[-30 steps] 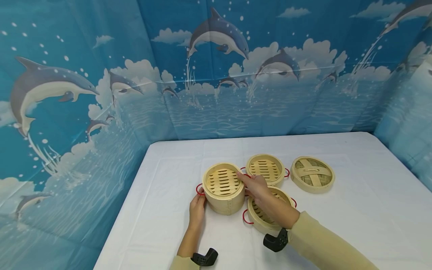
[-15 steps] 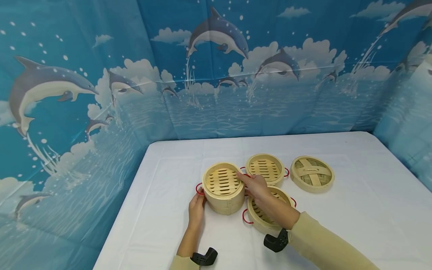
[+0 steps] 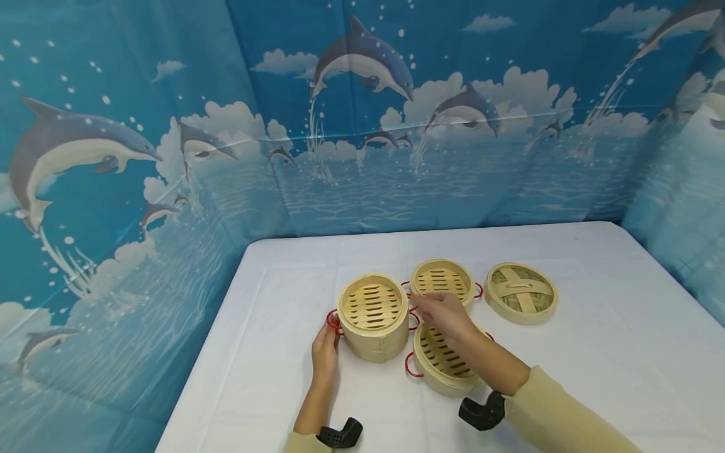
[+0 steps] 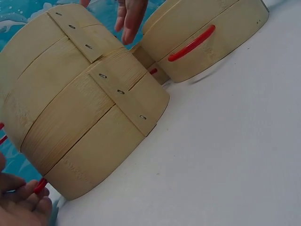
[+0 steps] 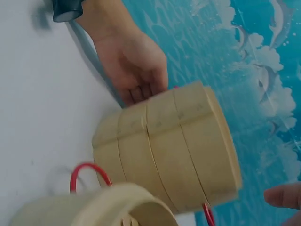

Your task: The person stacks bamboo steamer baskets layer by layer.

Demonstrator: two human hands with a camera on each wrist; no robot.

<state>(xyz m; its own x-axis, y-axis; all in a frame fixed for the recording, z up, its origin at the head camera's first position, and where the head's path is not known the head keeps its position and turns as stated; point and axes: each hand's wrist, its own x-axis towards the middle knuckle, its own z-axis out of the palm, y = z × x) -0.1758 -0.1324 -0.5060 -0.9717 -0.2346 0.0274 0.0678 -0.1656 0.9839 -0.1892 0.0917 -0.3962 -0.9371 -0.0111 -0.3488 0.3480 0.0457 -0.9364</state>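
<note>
Two round bamboo steamer baskets stand stacked on the white table, slotted floor up. My left hand is at the left side of this stack. In the left wrist view its fingers curl round the red handle of the lower basket. My right hand is just right of the stack, fingers extended and apart from the upper rim. Its forearm passes over another steamer basket and hides part of it. In the right wrist view, a gap shows between the right fingertips and the stack.
Behind my right hand sits a further steamer basket with red handles. A woven bamboo lid lies to its right. A blue dolphin-print curtain stands behind and beside the white-covered table.
My right hand has let go of the upper basket's rim and drawn back a little to the right. The left hand stays at the handle; the stack has not moved.
</note>
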